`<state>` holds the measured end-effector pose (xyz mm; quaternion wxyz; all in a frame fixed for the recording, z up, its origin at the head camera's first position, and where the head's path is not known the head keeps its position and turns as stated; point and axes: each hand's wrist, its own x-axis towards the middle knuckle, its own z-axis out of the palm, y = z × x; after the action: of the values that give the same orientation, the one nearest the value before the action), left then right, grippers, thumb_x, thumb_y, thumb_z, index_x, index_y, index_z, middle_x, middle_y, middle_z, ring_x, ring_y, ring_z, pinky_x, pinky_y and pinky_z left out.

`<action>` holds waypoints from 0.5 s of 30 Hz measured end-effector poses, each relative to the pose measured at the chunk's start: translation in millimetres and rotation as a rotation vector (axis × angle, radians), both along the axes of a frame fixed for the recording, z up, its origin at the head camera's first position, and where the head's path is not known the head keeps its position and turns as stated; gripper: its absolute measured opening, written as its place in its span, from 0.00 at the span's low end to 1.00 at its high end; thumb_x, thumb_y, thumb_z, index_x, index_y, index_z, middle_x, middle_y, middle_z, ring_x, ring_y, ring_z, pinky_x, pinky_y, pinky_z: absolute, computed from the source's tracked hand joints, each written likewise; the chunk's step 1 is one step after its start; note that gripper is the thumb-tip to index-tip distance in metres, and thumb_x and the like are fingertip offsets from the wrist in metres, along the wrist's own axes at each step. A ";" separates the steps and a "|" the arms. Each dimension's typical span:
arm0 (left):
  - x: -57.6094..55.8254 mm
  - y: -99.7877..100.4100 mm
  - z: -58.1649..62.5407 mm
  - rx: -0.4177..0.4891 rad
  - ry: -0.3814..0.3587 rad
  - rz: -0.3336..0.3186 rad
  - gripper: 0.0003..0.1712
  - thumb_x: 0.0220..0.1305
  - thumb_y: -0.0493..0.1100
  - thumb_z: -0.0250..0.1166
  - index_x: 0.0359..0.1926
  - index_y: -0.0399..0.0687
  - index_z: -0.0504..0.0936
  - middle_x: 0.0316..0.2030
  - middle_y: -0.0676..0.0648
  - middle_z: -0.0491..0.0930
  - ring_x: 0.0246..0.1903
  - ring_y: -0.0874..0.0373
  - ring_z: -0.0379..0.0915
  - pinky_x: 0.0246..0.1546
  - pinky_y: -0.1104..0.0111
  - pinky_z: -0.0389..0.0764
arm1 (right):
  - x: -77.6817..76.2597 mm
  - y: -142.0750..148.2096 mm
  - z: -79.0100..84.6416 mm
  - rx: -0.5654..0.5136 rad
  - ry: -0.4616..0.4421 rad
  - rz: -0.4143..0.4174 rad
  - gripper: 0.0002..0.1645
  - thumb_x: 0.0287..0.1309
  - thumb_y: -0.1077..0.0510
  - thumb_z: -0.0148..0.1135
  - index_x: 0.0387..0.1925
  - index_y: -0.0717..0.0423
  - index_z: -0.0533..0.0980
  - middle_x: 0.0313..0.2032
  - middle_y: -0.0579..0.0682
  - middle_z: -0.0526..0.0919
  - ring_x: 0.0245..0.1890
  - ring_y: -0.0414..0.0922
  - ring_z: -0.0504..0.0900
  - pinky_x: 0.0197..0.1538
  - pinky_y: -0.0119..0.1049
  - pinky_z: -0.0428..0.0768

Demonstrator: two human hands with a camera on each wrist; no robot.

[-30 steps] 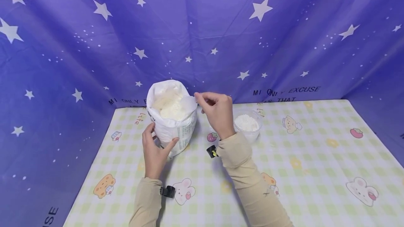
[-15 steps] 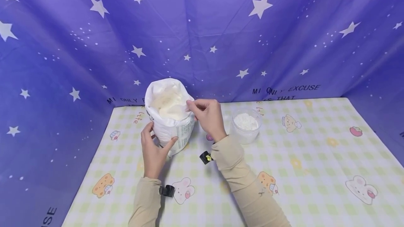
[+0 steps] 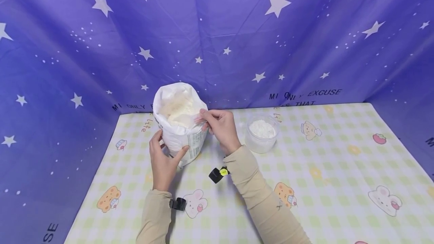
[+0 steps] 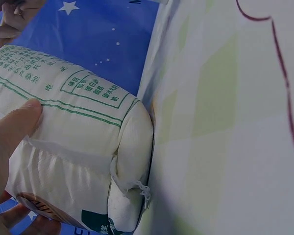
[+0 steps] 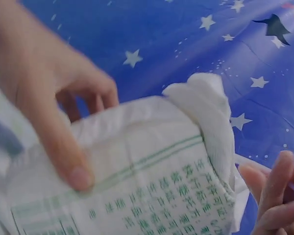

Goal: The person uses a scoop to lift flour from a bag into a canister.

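Note:
A white cloth bag (image 3: 176, 138) with green print stands open-topped at the table's back left, full of cream-white powder (image 3: 179, 110) that looks like flour. My left hand (image 3: 165, 165) grips its lower side, thumb in front and fingers round the far left. In the left wrist view the thumb (image 4: 19, 122) presses on the printed cloth. My right hand (image 3: 222, 128), at the bag's right rim, pinches the end of a translucent scoop-like piece (image 3: 184, 119) lying over the powder. Its exact shape is hard to make out. Right fingers (image 5: 277, 196) show at the right wrist view's edge.
A clear round tub (image 3: 262, 142) of white powder stands just right of my right hand. A checked tablecloth (image 3: 332, 191) with cartoon prints covers the table. A blue starry curtain (image 3: 217, 29) rises close behind the bag.
My right hand has moved left and slightly down, bringing the translucent scoop-like piece from the right rim inward over the powder. The left hand keeps its grip on the bag.

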<state>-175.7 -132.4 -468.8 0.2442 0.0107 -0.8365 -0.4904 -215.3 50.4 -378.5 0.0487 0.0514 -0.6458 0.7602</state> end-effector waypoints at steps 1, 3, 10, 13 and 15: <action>-0.1 -0.2 -0.3 0.001 -0.003 0.001 0.54 0.48 0.47 0.80 0.71 0.43 0.59 0.64 0.41 0.65 0.63 0.50 0.63 0.64 0.59 0.72 | 0.1 -0.1 -0.9 -0.025 -0.016 -0.004 0.15 0.65 0.55 0.64 0.35 0.66 0.86 0.24 0.49 0.88 0.16 0.38 0.77 0.16 0.24 0.65; -0.3 -0.7 -0.7 0.002 -0.007 0.002 0.54 0.47 0.47 0.81 0.71 0.44 0.59 0.64 0.42 0.65 0.63 0.50 0.63 0.65 0.59 0.72 | 0.2 -1.2 -1.9 -0.063 -0.036 -0.017 0.15 0.65 0.56 0.65 0.36 0.67 0.85 0.25 0.49 0.88 0.18 0.37 0.80 0.17 0.23 0.67; -1.3 -1.0 0.4 0.005 -0.018 0.005 0.54 0.47 0.47 0.81 0.71 0.45 0.60 0.63 0.43 0.65 0.63 0.51 0.63 0.65 0.58 0.71 | 1.5 -7.8 -6.1 -0.191 -0.105 -0.051 0.15 0.65 0.57 0.64 0.39 0.68 0.85 0.26 0.50 0.88 0.21 0.37 0.84 0.17 0.22 0.67; -1.4 -0.8 1.1 0.010 -0.017 0.005 0.54 0.48 0.47 0.81 0.71 0.45 0.60 0.63 0.43 0.65 0.63 0.51 0.63 0.65 0.58 0.71 | 1.2 -9.1 -10.3 -0.246 -0.147 -0.072 0.14 0.65 0.58 0.64 0.41 0.68 0.84 0.26 0.50 0.88 0.21 0.36 0.84 0.18 0.21 0.66; -1.4 -0.5 1.4 0.011 -0.016 0.003 0.54 0.48 0.48 0.80 0.71 0.44 0.60 0.63 0.42 0.65 0.62 0.51 0.63 0.64 0.59 0.71 | 0.0 -9.1 -13.8 -0.276 -0.177 -0.089 0.14 0.65 0.58 0.64 0.41 0.68 0.84 0.25 0.49 0.88 0.21 0.36 0.83 0.18 0.21 0.66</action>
<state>-177.1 -132.9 -467.5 0.2381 0.0170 -0.8357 -0.4946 -215.2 41.4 -392.4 0.0318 -0.0516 -0.5388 0.8402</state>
